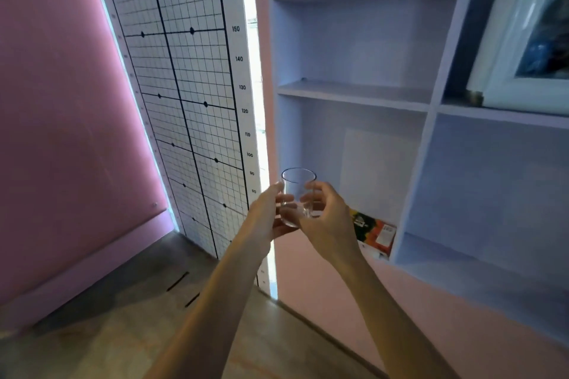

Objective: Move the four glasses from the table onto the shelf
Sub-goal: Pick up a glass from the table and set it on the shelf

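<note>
Two bare forearms come up from the bottom edge of the view, both uncovered along their whole visible length: no sleeve, cuff, watch, bracelet or glove shows on either one. The left hand is slim, with long, narrow fingers and no ring visible. The right hand is likewise bare, its back and knuckles plain, with no ring or marking to be seen. The nails are too blurred to tell their look. Both wrists are narrow, and the forearms widen evenly toward the elbows, which lie out of view.
</note>
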